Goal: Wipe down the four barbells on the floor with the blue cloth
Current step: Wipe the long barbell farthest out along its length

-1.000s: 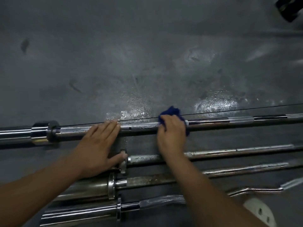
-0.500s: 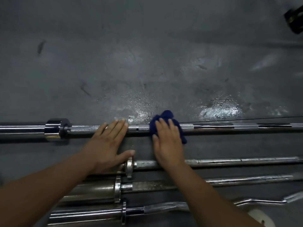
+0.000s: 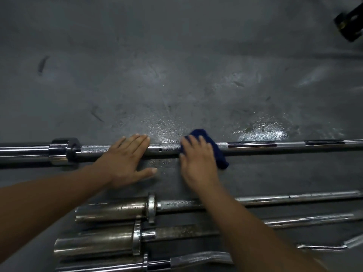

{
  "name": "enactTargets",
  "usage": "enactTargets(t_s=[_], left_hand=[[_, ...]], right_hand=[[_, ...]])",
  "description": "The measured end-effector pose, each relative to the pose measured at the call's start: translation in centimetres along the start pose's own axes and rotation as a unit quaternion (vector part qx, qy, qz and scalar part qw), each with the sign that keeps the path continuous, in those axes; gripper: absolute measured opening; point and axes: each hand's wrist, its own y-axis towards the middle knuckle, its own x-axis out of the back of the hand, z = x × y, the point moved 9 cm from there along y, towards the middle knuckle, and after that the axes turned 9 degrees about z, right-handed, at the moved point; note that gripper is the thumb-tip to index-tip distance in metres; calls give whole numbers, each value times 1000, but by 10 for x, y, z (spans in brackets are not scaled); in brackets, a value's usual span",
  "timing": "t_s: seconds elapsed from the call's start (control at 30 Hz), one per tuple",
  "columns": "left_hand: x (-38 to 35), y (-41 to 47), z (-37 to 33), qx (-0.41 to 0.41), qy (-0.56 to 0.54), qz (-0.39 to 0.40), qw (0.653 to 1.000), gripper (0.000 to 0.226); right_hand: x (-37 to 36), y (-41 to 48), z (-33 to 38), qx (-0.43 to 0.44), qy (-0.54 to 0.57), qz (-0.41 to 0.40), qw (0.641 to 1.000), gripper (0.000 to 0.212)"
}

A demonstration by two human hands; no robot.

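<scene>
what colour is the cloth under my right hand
Dark navy blue cloth, seen in the head view, under the right hand.

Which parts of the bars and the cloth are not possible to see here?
Head view:
- Top bar: both ends cut off by the frame edges.
- Cloth: mostly hidden under the right hand.
- Lower bars: middles hidden by the right arm.

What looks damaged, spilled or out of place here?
Wet speckled patches glisten on the floor behind the farthest barbell. The second barbell's sleeve looks tarnished and spotted, unlike the farthest bar's bright chrome.
</scene>
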Motion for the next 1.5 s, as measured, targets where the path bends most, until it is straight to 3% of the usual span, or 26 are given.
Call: enactTargets(t_s=[0.07, 0.13, 0.23, 0.3, 0.37, 0.43, 0.5, 0.63, 0.73, 0.9, 0.93, 1.03, 1.1, 1.2, 1.3, 1.4, 1.5], left_hand=[[1, 2, 2, 4, 2, -4, 1000, 111], [2, 4, 4, -1, 3, -5, 1000, 109], [3, 8, 7, -5, 9, -5, 1000, 108], [5, 11, 9, 1, 13, -4, 1000, 109], [7, 14, 9, 7, 15, 3, 1000, 111], [8, 16, 11, 14, 14, 14, 1000, 114], [9, 15, 11, 9, 20, 28, 999, 115], [11, 8, 1, 8, 8, 19, 1000, 114], [12, 2, -4, 23, 2, -3, 1000, 113], [12, -8, -9, 32, -45, -11, 998, 109], [10, -9, -9, 34, -53, -9, 998, 109], [6, -15, -12, 33, -62, -13, 997, 109], [3, -21, -15, 26, -67, -17, 997, 109], [-1, -31, -22, 19, -66, -29, 997, 106], [-8, -38, -24, 5, -56, -30, 998, 99], [-12, -44, -25, -3, -52, -26, 998, 97], [-13, -49, -29, 0, -69, -28, 997, 98]], right_hand=[[-12, 2, 22, 45, -8, 29, 999, 52], [-7, 2, 2, 60, -22, 8, 998, 53], [18, 0, -64, -27, -23, -70, 997, 48], [25, 5, -62, -79, -2, -83, 993, 40], [16, 13, -9, -30, 2, -62, 998, 35], [-5, 15, 42, 59, 1, 9, 998, 42], [-7, 14, 36, 91, -7, 44, 995, 46], [24, -1, -77, -40, 13, -55, 998, 52], [28, -2, -86, -94, 40, -40, 994, 50], [14, -4, -40, 43, 6, 10, 999, 46], [18, -7, -56, 39, 3, -1, 999, 45], [36, -17, -114, -101, 36, -55, 993, 44], [29, -18, -99, -145, 56, -59, 986, 46], [0, -22, -34, -47, 62, -9, 997, 40], [9, -28, -43, 36, 10, 4, 999, 40], [32, -34, -113, -104, 41, -45, 993, 39], [25, -36, -82, -143, 54, -72, 986, 33]])
